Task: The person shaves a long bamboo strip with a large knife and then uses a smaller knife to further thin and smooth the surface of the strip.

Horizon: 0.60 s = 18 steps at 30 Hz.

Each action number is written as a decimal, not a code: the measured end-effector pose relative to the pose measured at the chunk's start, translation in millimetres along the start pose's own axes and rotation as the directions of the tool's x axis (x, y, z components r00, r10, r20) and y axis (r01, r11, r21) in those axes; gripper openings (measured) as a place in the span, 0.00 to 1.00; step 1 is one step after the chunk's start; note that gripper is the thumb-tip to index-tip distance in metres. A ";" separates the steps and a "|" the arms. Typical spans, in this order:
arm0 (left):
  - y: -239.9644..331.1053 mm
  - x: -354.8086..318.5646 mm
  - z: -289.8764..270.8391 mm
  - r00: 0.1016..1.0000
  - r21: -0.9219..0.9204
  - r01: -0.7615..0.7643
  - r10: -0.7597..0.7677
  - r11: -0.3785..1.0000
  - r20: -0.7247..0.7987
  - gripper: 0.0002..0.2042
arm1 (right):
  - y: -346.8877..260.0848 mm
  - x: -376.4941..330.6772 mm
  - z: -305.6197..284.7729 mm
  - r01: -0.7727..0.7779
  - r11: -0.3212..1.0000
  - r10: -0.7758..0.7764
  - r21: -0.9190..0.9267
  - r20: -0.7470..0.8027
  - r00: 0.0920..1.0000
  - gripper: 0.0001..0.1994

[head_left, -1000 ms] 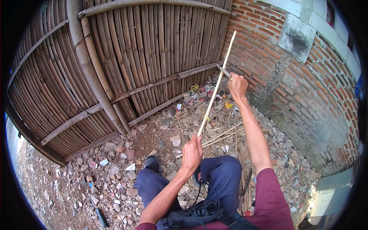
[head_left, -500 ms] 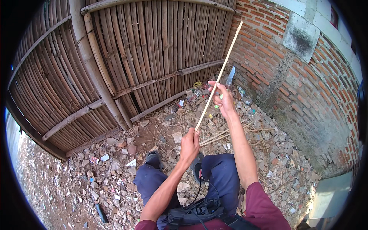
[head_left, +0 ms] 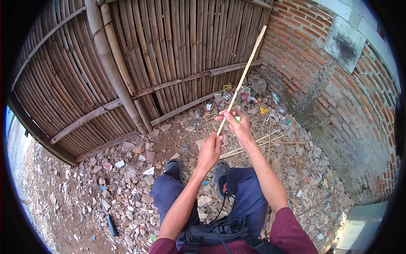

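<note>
A long thin bamboo stick (head_left: 247, 70) slants up and to the right in front of me. My left hand (head_left: 210, 149) grips its lower end. Just above, my right hand (head_left: 239, 127) is closed on a small knife (head_left: 237, 111) with a green handle, the blade pointing up beside the stick. Both hands are almost touching, held above my knees and my dark shoes (head_left: 173, 168).
A bamboo fence (head_left: 169, 55) stands ahead and a brick wall (head_left: 321, 84) runs along the right. Rubble, stones and litter cover the ground (head_left: 110, 178). Several thin bamboo strips (head_left: 264, 142) lie by my right foot. A black bag (head_left: 220, 230) hangs at my waist.
My right hand with the knife has come down along the stick from high up to just above my left hand. The stick has stayed slanted the same way.
</note>
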<state>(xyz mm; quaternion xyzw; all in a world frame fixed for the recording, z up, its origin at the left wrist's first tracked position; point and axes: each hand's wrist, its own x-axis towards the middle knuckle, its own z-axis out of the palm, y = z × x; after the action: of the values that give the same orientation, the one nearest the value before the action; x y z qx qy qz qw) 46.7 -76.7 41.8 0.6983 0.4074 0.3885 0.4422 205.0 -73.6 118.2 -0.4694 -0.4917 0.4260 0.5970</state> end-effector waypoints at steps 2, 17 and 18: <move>9.4 -4.3 0.5 1.000 -0.035 -0.010 0.010 0.999 -0.018 0.14 | 0.7 -0.3 -2.4 -0.002 1.000 0.002 0.002 0.010 1.000 0.12; -11.4 -6.0 -4.0 0.995 0.149 0.042 -0.054 0.988 0.078 0.15 | -2.3 14.2 -33.3 -0.099 0.990 0.100 0.102 -0.009 0.995 0.19; -10.4 -7.6 -3.6 0.999 0.169 0.028 -0.033 0.985 0.028 0.15 | -6.0 13.5 -31.9 -0.118 0.992 0.117 0.048 0.017 0.993 0.22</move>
<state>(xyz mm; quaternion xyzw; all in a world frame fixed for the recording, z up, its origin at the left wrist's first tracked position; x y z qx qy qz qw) 38.3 -79.6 31.8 0.7327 0.4425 0.3352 0.3937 238.8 -66.2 124.2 -0.4797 -0.4569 0.4757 0.5786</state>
